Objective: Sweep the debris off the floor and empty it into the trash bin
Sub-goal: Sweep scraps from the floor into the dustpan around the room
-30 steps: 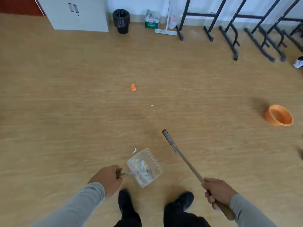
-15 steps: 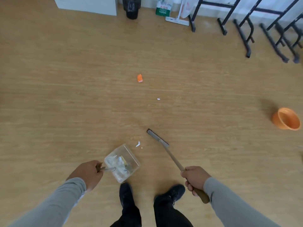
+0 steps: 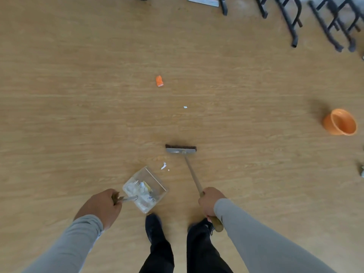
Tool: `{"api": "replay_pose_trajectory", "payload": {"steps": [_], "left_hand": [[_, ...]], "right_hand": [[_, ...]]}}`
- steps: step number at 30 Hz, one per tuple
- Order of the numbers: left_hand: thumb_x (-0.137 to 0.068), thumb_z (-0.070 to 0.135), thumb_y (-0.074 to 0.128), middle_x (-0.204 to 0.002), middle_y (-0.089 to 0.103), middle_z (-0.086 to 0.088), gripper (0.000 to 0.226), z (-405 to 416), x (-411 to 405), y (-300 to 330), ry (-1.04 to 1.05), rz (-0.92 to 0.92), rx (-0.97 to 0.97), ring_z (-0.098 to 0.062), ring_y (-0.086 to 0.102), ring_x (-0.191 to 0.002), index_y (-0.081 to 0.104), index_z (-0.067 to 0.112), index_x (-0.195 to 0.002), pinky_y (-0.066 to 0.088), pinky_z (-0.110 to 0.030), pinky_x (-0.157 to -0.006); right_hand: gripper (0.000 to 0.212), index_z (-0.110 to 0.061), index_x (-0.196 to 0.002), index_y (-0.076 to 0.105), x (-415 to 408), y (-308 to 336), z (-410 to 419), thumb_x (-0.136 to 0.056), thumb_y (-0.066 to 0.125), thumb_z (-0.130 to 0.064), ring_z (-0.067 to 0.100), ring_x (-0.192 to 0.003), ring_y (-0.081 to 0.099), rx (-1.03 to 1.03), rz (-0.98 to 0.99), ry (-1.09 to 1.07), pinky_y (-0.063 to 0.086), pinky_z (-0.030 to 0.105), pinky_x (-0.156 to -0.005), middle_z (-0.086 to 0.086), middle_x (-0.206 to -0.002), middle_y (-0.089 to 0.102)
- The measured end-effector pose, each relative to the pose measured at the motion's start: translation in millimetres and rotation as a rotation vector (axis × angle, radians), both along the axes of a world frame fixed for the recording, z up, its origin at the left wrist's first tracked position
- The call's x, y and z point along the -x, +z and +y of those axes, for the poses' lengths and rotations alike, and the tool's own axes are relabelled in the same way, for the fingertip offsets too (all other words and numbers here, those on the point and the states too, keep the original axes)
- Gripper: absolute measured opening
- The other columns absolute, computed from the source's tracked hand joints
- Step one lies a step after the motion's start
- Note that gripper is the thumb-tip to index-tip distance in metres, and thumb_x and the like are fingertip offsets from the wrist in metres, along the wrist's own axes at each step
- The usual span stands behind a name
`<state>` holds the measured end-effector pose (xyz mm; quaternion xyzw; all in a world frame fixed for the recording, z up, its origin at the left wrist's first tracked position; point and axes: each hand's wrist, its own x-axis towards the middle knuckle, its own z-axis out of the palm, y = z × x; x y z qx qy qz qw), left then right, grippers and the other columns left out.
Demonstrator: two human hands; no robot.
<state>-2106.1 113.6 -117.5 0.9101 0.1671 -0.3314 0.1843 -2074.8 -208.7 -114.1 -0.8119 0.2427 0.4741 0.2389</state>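
My left hand (image 3: pixel 102 207) grips the metal handle of a clear dustpan (image 3: pixel 145 189) that holds white paper scraps, low over the wooden floor in front of my feet. My right hand (image 3: pixel 209 200) grips the wooden handle of a small broom (image 3: pixel 181 149), whose bristle head lies crosswise just beyond the pan. A white scrap (image 3: pixel 163 165) lies on the floor between pan and broom head. Farther out lie a tiny white bit (image 3: pixel 185 107) and an orange piece (image 3: pixel 159 81). The trash bin is out of view but for a dark edge at the top.
An orange bowl (image 3: pixel 340 122) lies tipped on the floor at the right. Black metal rack legs (image 3: pixel 293 26) stand along the far right. A flat mop head (image 3: pixel 202 0) sits at the top edge. A small grey object (image 3: pixel 362 170) shows at the right edge.
The broom head has swung from pointing away to lying crosswise, nearer the white scrap. My view has tilted down, so the bin and cabinet have left the frame. Both hands keep their grips.
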Motion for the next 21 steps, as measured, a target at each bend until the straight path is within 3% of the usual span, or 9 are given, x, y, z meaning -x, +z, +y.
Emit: {"api": "replay_pose_trajectory", "payload": {"steps": [3,5,8,11,14,17,21], "left_hand": [[-0.095,0.035,0.056,-0.083,0.065,0.008,0.018,3.1,-1.7,-0.9,-0.013,-0.006,-0.001,-0.013,0.063,-0.071,0.061,0.028,-0.111,0.051,-0.028,-0.066],[-0.095,0.035,0.055,-0.082,0.065,0.008,0.019,3.4,-2.8,-1.1,-0.018,-0.007,-0.001,-0.013,0.063,-0.07,0.06,0.027,-0.111,0.052,-0.028,-0.066],[-0.095,0.035,0.055,-0.081,0.066,0.007,0.018,2.7,-1.3,-3.4,-0.007,-0.019,0.013,-0.014,0.064,-0.069,0.061,0.027,-0.109,0.054,-0.03,-0.068],[-0.095,0.036,0.054,-0.081,0.067,0.008,0.016,3.1,0.4,-5.4,-0.004,-0.034,0.024,-0.014,0.064,-0.071,0.061,0.029,-0.106,0.056,-0.032,-0.072],[-0.095,0.037,0.053,-0.081,0.067,0.007,0.014,3.0,-0.5,-6.3,-0.019,-0.03,0.018,-0.014,0.064,-0.072,0.061,0.028,-0.1,0.056,-0.033,-0.074],[-0.093,0.037,0.052,-0.082,0.066,0.007,0.014,4.8,2.5,-3.1,-0.015,-0.019,0.013,-0.014,0.063,-0.073,0.06,0.028,-0.099,0.056,-0.033,-0.072],[-0.093,0.036,0.05,-0.085,0.066,0.006,0.017,5.9,3.6,-2.9,-0.001,-0.017,0.012,-0.016,0.064,-0.074,0.061,0.027,-0.102,0.055,-0.032,-0.069]], "right_hand": [[0.018,-0.022,-0.074,0.049,9.4,2.1,8.7,-0.089,0.053,-0.012,0.026,-0.079,0.058,-0.003,0.067,0.059,0.054,0.032,-0.068,0.0,-0.072,0.05],[0.011,-0.014,-0.086,0.056,11.0,7.9,12.7,-0.088,0.055,-0.003,0.024,-0.071,0.059,0.038,0.165,0.16,0.051,0.028,-0.06,0.002,-0.074,0.052],[0.02,-0.007,-0.107,0.054,16.5,8.7,10.1,-0.088,0.051,0.001,0.021,-0.057,0.056,0.071,0.213,0.194,0.05,0.028,-0.054,0.007,-0.08,0.059],[0.025,-0.007,-0.114,0.059,21.1,13.8,6.2,-0.092,0.047,-0.006,0.027,-0.064,0.059,0.064,0.215,0.212,0.052,0.032,-0.058,0.014,-0.09,0.067],[0.028,-0.008,-0.118,0.06,17.7,24.3,-11.7,-0.092,0.048,-0.006,0.025,-0.064,0.053,0.049,0.217,0.266,0.055,0.035,-0.059,0.009,-0.086,0.06],[0.031,-0.014,-0.127,0.056,16.0,37.6,-37.1,-0.097,0.048,-0.01,0.022,-0.057,0.048,-0.014,0.151,0.084,0.044,0.03,-0.049,0.011,-0.078,0.058],[0.024,-0.025,-0.12,0.047,23.0,54.3,-48.2,-0.1,0.048,-0.013,0.018,-0.048,0.044,-0.052,0.084,-0.113,0.039,0.027,-0.044,0.014,-0.069,0.055]]}}
